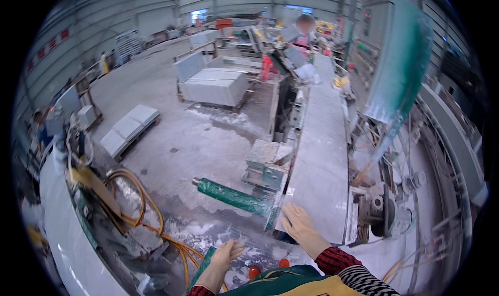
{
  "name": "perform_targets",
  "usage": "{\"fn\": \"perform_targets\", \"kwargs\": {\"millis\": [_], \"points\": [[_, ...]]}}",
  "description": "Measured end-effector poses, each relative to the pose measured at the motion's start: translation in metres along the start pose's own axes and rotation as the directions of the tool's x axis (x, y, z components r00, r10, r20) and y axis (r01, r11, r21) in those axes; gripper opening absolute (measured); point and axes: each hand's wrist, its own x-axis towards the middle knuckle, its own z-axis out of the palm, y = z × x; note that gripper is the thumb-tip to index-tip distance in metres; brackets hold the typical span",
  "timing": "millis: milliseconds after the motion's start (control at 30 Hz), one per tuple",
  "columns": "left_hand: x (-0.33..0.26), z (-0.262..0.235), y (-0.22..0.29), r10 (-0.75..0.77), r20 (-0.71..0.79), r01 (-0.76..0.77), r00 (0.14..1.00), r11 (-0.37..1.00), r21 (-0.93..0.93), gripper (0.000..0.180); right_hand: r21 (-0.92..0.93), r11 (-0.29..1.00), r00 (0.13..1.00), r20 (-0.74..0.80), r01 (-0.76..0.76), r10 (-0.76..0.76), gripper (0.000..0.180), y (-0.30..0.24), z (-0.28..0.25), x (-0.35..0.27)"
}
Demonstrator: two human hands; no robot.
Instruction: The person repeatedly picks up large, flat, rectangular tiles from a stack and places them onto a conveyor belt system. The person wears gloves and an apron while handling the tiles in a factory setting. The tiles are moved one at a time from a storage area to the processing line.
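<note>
A long pale stone slab (319, 155) lies along a conveyor running away from me. My right hand (297, 222), in a cream glove, rests on the slab's near left corner with its fingers stretched out flat. My left hand (228, 252), also in a cream glove, hovers lower and to the left, away from the slab. Its fingers are loosely bent, with nothing visible in them. A green strip (204, 269) shows beside and partly behind my left wrist. Left of the slab's near end, a green roller (234, 197) juts out sideways.
Orange hoses (140, 192) coil at the left near a curved pale surface (65, 207). Stacked slabs (130, 128) and a large stone block (215, 85) stand on the floor. A green-sided machine (403, 57) rises at the right. Farther along the conveyor is another person (301, 38).
</note>
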Motion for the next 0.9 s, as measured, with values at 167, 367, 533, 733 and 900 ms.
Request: {"fn": "perform_targets", "kwargs": {"millis": [167,367,533,733,900], "points": [[-0.045,-0.064,-0.032,0.133,-0.204,-0.167,0.97,0.973,-0.158,0.037,-0.128,0.988,0.994,-0.055,0.089,-0.097,0.034,0.039,0.063,0.025],[-0.135,-0.073,-0.077,0.212,-0.581,-0.397,0.786,0.893,-0.211,0.047,-0.058,0.915,0.905,-0.137,0.399,-0.403,0.038,0.102,0.084,0.02],[-0.226,-0.026,-0.161,0.016,-0.789,-0.443,0.614,0.834,-0.329,0.045,0.064,0.884,0.836,0.299,0.463,-0.46,0.041,-0.022,-0.003,0.015],[-0.287,0.02,-0.253,-0.026,-0.885,-0.534,0.465,0.789,-0.304,0.042,0.454,0.6,0.622,0.122,0.658,-0.774,0.041,-0.118,0.035,-0.063],[-0.332,0.036,-0.315,-0.14,-0.935,-0.581,0.326,0.751,-0.315,0.046,0.6,0.366,0.439,0.028,0.711,-0.898,0.041,-0.183,0.037,-0.125]]}}
